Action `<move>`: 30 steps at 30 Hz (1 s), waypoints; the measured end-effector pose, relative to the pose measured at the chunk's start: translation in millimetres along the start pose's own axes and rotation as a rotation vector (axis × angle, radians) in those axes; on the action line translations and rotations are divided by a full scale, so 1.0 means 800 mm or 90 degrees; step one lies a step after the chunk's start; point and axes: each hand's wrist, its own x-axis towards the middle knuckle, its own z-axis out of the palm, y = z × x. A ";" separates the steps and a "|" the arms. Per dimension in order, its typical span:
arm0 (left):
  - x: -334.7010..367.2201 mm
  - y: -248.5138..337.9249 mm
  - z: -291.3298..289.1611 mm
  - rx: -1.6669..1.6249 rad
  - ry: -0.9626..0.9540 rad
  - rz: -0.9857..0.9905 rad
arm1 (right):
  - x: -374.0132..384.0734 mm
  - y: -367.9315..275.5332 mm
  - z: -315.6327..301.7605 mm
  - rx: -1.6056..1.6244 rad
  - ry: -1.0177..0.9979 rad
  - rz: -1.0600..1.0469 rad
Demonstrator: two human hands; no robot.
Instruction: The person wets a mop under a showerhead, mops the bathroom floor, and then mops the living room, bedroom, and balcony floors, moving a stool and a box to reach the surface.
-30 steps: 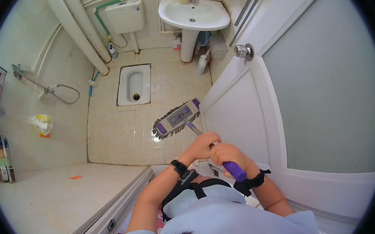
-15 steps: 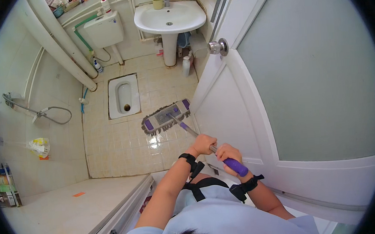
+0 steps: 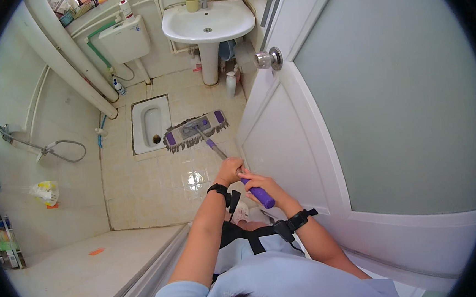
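Observation:
A flat mop (image 3: 197, 130) with a grey fringed pad and purple end patches lies on the tiled floor, its left end at the edge of the squat toilet (image 3: 151, 120). Its metal pole with purple sections slants up toward me. My left hand (image 3: 231, 171) is closed round the pole. Just behind it, my right hand (image 3: 264, 187) wraps the upper pole by the purple end grip, which sticks out past the palm. Black straps with small dark devices sit on both wrists.
A white door (image 3: 298, 139) with a round knob (image 3: 268, 60) stands at the right. Ahead are a pedestal sink (image 3: 207, 26), a white pump bottle (image 3: 231, 84) and a cistern (image 3: 124, 40). A shower hose (image 3: 64, 149) hangs on the left wall. The floor tiles (image 3: 158, 192) shine.
The mop head has moved left and away from me, nearer the squat toilet. Both hands have moved forward and left with the pole, still gripping it. The view has shifted slightly.

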 end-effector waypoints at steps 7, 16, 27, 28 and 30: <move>0.045 -0.055 -0.035 0.027 0.117 -0.032 | 0.099 0.028 -0.008 0.092 -0.044 0.035; 0.097 -0.147 -0.136 0.030 0.205 -0.052 | 0.269 0.026 0.009 0.116 -0.138 0.027; 0.163 -0.200 -0.215 0.060 0.204 -0.146 | 0.409 0.027 0.007 0.114 -0.145 -0.059; 0.166 -0.202 -0.220 0.042 0.213 -0.149 | 0.415 0.027 0.009 0.116 -0.133 -0.067; 0.171 -0.204 -0.230 0.029 0.224 -0.151 | 0.426 0.027 0.012 0.119 -0.121 -0.079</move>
